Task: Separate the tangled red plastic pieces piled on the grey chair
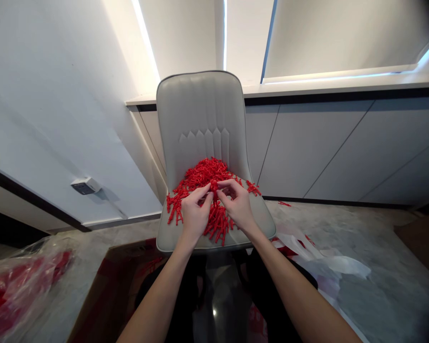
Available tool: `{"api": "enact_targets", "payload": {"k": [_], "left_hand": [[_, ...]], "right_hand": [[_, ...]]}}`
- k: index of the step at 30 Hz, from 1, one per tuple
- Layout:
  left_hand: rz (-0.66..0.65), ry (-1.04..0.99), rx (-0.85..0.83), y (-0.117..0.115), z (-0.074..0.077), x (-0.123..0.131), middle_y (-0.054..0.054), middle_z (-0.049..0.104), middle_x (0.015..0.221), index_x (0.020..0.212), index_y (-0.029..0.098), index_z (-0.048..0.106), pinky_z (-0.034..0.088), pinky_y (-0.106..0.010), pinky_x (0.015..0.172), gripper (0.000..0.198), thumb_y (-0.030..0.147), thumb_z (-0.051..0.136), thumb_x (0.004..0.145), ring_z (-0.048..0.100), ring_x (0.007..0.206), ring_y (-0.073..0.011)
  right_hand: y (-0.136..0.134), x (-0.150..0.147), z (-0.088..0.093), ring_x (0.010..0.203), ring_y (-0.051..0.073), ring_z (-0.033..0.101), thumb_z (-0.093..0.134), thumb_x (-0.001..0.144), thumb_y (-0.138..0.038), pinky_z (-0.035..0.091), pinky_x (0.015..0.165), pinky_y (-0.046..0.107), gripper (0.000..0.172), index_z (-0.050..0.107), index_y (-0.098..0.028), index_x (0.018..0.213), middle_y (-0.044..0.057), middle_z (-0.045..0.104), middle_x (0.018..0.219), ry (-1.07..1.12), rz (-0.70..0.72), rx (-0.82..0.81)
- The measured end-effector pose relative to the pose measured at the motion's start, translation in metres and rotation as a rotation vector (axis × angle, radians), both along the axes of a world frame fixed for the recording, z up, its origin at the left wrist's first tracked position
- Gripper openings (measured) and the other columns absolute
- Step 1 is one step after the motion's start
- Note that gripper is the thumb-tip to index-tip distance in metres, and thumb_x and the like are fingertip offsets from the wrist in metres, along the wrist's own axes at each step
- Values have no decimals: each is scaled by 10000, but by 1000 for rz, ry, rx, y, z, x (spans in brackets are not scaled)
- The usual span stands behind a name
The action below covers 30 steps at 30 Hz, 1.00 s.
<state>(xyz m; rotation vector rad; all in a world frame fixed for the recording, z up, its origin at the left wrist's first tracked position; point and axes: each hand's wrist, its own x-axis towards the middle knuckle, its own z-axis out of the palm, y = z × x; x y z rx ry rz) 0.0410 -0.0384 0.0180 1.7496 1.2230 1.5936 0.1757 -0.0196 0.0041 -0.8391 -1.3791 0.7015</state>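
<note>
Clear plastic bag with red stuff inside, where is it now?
In the head view, the clear plastic bag lies on the floor at the lower left, cut by the picture's edge, left of the cardboard box and the grey chair.

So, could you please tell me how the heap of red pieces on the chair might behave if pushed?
The red heap would probably spread rather than move as one, since its pieces look loose and separate. Some might drop off the chair seat, as several lie close to its edge.
</note>
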Motion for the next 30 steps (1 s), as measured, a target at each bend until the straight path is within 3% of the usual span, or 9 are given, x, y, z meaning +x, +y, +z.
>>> {"api": "enact_targets", "payload": {"k": [5,21,30], "left_hand": [[27,97,61,1,-2,-1,-70,758,1129,1165,229,755,552,-372,936,285,263,604,927,714,983,-219],[107,184,146,-6,-1,2,-68,773,1083,1116,248,774,554,-380,923,262,242,590,929,724,957,-228],[118,213,72,-7,0,-5,-70,785,951,1082,234,790,555,-352,806,252,238,597,920,717,815,-220]], "right_hand": [[-3,1,4,792,182,660,653,866,-265,557,729,331,119,683,-227,974,40,698,909,-18,-9,28],[-10,-1,6,829,195,669,661,848,-229,565,775,348,122,703,-214,961,53,702,919,0,1,17],[-8,-8,4,849,200,661,632,875,-218,550,750,343,141,721,-230,985,54,684,931,-67,-7,73]]}}
